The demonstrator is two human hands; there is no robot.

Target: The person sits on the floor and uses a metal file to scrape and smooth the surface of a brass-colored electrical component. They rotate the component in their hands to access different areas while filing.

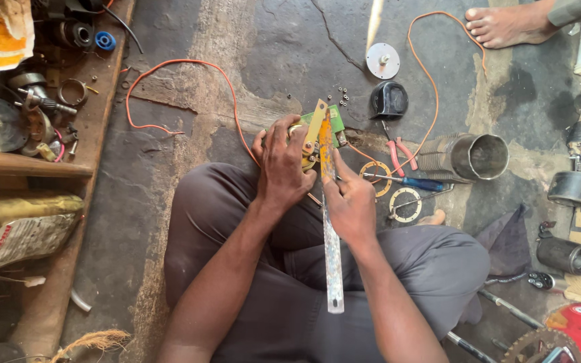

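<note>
Grey-trousered crossed legs (290, 269) fill the foreground as I work seated on the floor (250, 60). My left hand (282, 165) is closed around a small yellow-and-green part (319, 131), held above the knees. My right hand (350, 202) grips a long flat metal strip (331, 249), its worn yellow end laid against the part. Just right of my hands lie red-handled pliers (398, 153), a blue-handled screwdriver (411, 181) and a finned metal cylinder (469, 158); an orange wire (183, 64) loops beyond them.
</note>
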